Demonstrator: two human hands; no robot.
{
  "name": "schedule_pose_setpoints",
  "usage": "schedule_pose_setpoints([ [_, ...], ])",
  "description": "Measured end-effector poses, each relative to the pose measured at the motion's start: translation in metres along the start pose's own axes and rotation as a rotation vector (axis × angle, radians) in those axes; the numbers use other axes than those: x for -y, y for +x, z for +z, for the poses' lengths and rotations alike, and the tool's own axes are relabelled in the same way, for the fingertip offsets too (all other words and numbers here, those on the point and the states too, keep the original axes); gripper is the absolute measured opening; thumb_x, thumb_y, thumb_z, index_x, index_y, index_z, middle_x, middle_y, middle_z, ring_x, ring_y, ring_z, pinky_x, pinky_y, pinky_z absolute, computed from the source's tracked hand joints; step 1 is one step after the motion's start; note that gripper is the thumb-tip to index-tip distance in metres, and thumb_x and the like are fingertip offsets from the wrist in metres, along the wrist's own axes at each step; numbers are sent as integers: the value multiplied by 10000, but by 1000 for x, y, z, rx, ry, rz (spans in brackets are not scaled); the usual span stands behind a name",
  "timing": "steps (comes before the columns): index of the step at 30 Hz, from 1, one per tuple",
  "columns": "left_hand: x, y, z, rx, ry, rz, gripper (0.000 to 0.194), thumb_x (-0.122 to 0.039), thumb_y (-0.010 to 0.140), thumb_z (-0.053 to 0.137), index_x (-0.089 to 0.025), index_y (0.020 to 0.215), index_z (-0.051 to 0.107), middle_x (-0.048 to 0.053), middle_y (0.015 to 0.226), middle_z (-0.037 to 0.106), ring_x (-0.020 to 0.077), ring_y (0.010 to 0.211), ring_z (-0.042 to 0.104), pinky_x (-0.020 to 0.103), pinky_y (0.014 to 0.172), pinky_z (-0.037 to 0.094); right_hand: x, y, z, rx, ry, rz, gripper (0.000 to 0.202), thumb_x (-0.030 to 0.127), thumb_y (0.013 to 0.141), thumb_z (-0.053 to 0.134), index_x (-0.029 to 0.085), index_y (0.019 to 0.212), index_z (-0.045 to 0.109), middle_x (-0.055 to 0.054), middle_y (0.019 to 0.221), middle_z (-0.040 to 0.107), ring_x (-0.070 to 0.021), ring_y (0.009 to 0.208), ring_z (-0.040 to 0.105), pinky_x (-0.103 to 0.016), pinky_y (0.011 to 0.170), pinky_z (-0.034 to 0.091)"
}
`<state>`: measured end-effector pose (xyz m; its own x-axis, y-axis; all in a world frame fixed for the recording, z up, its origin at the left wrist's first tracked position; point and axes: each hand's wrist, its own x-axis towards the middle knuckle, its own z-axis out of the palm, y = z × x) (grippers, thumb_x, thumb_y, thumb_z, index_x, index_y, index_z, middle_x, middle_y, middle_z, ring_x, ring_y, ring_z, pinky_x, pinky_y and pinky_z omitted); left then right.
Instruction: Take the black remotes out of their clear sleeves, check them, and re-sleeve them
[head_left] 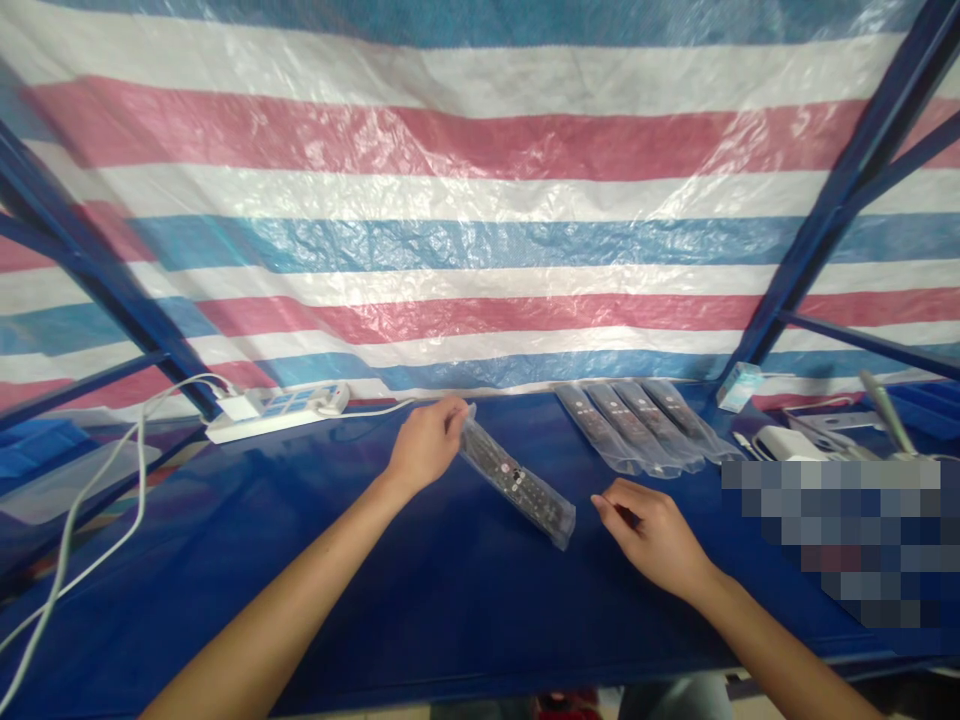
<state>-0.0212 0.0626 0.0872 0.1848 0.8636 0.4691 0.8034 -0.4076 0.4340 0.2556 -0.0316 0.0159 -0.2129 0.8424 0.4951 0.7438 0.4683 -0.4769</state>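
Observation:
A black remote control (517,482) in a clear plastic bag slants over the blue table in the middle of the head view. My left hand (431,440) pinches the bag's upper left end. Just right of the bag's lower end is my right hand (651,525), its fingers curled and apart from the bag. Whether anything small sits between those fingertips I cannot make out. Farther back on the right, several more bagged remote controls (634,425) lie side by side on the table.
A white power strip (277,412) with plugs and cables stands at the back left. At the back right are a small white-and-blue box (739,387) and a white charger (791,443). Blue metal posts (814,235) flank the striped sheet (480,240). A pixelated patch hides the right side.

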Motion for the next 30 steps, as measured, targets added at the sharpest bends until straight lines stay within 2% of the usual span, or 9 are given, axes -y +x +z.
schedule_pose_setpoints([
  [3,-23,4,-17,7,111,42,265,-307,888,397,-187,884,634,28,743,659,172,654,566,258,611,351,-2,-2,-1,-1,-2,10,405,390,942,408,211,579,432,22,585,468,-102,529,441,-239,554,338],
  [8,-52,12,-42,-53,135,129,250,-324,877,434,-184,839,637,0,612,590,159,572,516,259,570,318,-2,-5,-4,4,-11,47,414,422,936,410,209,586,466,13,602,495,-108,549,470,-246,570,364],
  [13,-77,15,-64,-90,123,165,223,-308,853,465,-176,797,636,-11,610,593,139,558,512,253,581,337,6,-6,-7,155,-58,87,276,482,843,554,219,791,622,-1,720,585,-127,592,536,-255,569,400],
  [18,-96,19,-78,-121,169,191,235,-321,858,458,-179,807,638,-8,623,599,139,573,524,254,585,356,17,1,1,281,-144,120,364,516,776,628,220,989,643,-15,838,626,-163,702,608,-271,638,423],
  [23,-104,24,-88,-144,180,214,234,-328,855,474,-183,790,646,-9,611,582,142,595,524,255,608,383,25,11,8,345,-205,116,280,466,774,645,213,895,642,-12,838,636,-162,700,609,-259,608,388],
  [26,-103,25,-105,-171,158,186,248,-340,857,489,-166,806,657,-8,614,570,141,623,524,275,668,413,25,12,8,343,-182,126,213,423,769,653,215,804,624,0,796,628,-144,666,590,-250,592,370],
  [28,-93,27,-122,-222,121,150,260,-364,852,505,-159,822,662,-12,636,567,132,636,520,296,710,429,22,9,5,330,-166,144,201,411,767,646,214,753,609,2,766,619,-140,650,578,-247,581,363],
  [30,-72,30,-140,-285,40,91,265,-417,830,534,-183,839,658,-24,670,574,128,648,523,302,715,439,18,5,1,313,-159,167,210,415,771,628,214,717,600,-3,743,616,-143,643,572,-247,568,357],
])
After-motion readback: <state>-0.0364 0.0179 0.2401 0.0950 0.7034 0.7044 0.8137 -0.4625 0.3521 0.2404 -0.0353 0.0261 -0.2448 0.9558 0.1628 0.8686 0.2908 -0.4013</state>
